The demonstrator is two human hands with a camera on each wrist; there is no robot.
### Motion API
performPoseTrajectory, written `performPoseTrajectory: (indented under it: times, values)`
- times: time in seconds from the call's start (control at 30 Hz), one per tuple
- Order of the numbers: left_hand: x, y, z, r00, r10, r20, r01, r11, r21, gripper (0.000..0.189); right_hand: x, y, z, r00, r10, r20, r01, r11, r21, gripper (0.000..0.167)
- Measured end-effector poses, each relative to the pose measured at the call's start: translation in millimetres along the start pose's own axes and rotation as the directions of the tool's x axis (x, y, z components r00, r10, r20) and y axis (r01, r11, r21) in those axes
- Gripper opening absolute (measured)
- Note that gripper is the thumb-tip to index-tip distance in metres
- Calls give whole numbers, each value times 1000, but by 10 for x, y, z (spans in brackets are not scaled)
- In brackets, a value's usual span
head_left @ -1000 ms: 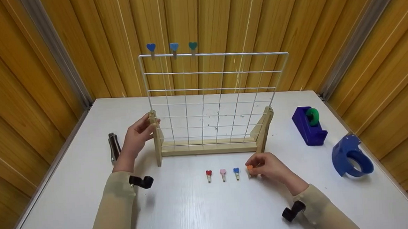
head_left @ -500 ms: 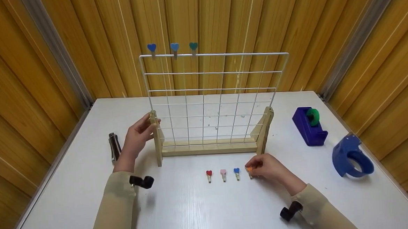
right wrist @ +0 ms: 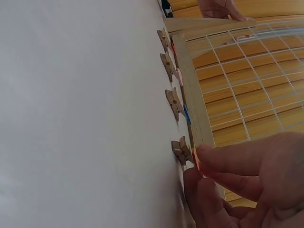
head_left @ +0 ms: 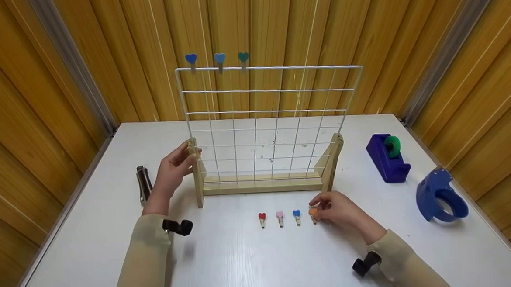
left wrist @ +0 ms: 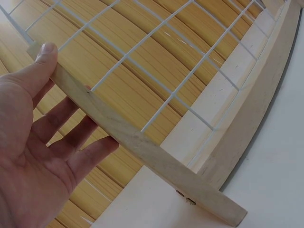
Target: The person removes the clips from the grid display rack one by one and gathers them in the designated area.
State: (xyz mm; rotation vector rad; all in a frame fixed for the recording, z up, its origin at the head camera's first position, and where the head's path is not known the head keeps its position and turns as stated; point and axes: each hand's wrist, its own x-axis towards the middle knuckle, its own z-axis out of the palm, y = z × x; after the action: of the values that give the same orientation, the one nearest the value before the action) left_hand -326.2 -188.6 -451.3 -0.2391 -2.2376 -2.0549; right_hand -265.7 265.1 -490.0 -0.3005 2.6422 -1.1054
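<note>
The right hand pinches the orange clip at its nine o'clock, long axis twelve-to-six. The left hand, farther, holds the rack.

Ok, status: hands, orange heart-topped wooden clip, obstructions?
Left hand holds pale wooden post of white wire grid. Right hand pinches orange clip. No visible obstruction between clip and grid.

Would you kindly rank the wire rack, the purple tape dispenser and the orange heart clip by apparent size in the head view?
1. Wire rack
2. Purple tape dispenser
3. Orange heart clip, partly hidden
</note>
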Motion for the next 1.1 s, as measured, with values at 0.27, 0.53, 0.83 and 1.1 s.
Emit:
performPoseTrajectory:
  times: [0.27, 0.53, 0.83, 1.1]
  values:
    - [9, 7, -4, 1000, -11, -2, 11, 1000, 11, 61, -68, -126, -174, 999, -9, -38, 9, 1000, -15, 27]
    - [2, -7, -11, 1000, -19, -7, 20, 1000, 19, 63, -154, -402, -336, 997, -34, -72, 33, 999, -17, 31]
    - [-11, -9, -10, 1000, -26, -3, 26, 999, 42, 60, -207, -738, -445, 983, -159, -94, 166, 984, 66, 30]
    - [4, -13, -4, 1000, -4, 3, 4, 1000, 14, 61, -200, -1080, -539, 954, -277, -118, 290, 951, 111, 30]
